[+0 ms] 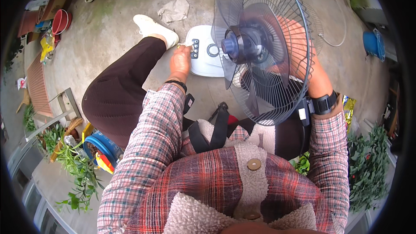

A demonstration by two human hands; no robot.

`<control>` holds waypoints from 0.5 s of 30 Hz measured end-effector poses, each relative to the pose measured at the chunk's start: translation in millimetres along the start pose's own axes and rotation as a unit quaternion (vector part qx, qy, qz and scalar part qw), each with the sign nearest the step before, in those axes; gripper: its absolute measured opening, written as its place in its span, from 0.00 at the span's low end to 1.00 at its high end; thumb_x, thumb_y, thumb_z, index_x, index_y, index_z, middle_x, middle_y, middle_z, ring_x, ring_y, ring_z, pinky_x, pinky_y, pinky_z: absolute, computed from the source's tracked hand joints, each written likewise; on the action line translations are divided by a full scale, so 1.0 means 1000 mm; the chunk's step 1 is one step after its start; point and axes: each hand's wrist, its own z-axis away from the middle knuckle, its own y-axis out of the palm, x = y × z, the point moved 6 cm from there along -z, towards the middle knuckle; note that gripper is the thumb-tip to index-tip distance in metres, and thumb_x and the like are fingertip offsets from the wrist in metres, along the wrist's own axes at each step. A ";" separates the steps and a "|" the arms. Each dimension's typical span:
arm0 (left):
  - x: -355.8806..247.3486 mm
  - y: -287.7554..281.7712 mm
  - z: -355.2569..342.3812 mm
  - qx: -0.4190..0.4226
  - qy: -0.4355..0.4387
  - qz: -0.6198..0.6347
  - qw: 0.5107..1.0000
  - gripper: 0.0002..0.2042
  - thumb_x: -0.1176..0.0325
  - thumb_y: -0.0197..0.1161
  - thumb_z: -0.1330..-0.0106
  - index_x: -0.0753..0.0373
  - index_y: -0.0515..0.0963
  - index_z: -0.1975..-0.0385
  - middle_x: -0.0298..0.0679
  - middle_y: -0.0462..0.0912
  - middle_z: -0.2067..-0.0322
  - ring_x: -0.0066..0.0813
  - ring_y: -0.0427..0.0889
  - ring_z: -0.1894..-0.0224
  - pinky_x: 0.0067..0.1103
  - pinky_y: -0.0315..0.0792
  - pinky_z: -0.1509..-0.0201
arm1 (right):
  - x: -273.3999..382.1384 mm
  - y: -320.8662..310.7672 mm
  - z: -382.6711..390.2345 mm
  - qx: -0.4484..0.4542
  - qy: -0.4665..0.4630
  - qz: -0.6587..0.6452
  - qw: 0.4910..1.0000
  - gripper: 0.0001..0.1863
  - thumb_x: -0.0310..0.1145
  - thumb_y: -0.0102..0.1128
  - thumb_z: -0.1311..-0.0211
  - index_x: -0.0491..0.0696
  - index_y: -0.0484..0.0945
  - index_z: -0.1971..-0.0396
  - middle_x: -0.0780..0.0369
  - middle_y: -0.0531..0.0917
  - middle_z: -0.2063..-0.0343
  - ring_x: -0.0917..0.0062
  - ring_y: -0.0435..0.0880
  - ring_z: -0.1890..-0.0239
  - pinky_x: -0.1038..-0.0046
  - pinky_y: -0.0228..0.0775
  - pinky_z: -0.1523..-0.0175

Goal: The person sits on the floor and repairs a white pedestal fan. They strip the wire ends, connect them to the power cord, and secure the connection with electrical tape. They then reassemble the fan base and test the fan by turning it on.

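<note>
An electric fan stands on the floor before me, its dark translucent blades (277, 45) exposed in front of a wire rear guard (308, 39). A dark hub (232, 43) sits at their middle. The white base (203, 67) carries a column of dark buttons (195, 48) and a round knob (212, 50). My left hand (180, 63) is closed at the base's left edge, beside the buttons; a small pale thing at its fingertips is too small to name. Behind the guard is my right hand (299, 47), its fingers largely hidden by blades and wires.
A crumpled beige cloth (174, 9) lies on the concrete beyond my shoe (154, 28). Red buckets (61, 21) stand far left, a blue tub (97, 145) near my left knee. A pale cable (342, 26) curves at right, by a blue container (372, 45). Plants (368, 167) flank me.
</note>
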 end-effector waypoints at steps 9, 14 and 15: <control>-0.019 -0.010 -0.047 -0.036 0.054 -0.013 0.998 0.10 0.70 0.56 0.40 0.54 0.83 0.63 0.43 0.81 0.63 0.45 0.81 0.58 0.35 0.74 0.54 | -0.005 -0.005 0.012 0.025 0.041 0.013 0.999 0.59 0.44 0.80 0.76 0.48 0.61 0.34 0.59 0.72 0.41 0.63 0.69 0.38 0.60 0.60 0.34; 0.006 0.010 -0.039 0.037 -0.138 0.242 0.960 0.12 0.76 0.60 0.40 0.56 0.78 0.56 0.47 0.83 0.59 0.44 0.82 0.55 0.30 0.73 0.48 | -0.011 -0.007 0.010 0.025 0.055 0.028 0.998 0.58 0.44 0.79 0.74 0.47 0.61 0.35 0.57 0.70 0.40 0.63 0.68 0.37 0.59 0.60 0.34; 0.009 0.013 -0.036 0.050 -0.155 0.264 0.951 0.13 0.76 0.61 0.40 0.56 0.77 0.55 0.47 0.83 0.59 0.43 0.82 0.54 0.30 0.73 0.48 | -0.012 -0.008 0.009 0.025 0.058 0.032 0.997 0.58 0.44 0.79 0.73 0.47 0.61 0.35 0.57 0.70 0.39 0.62 0.68 0.37 0.59 0.60 0.34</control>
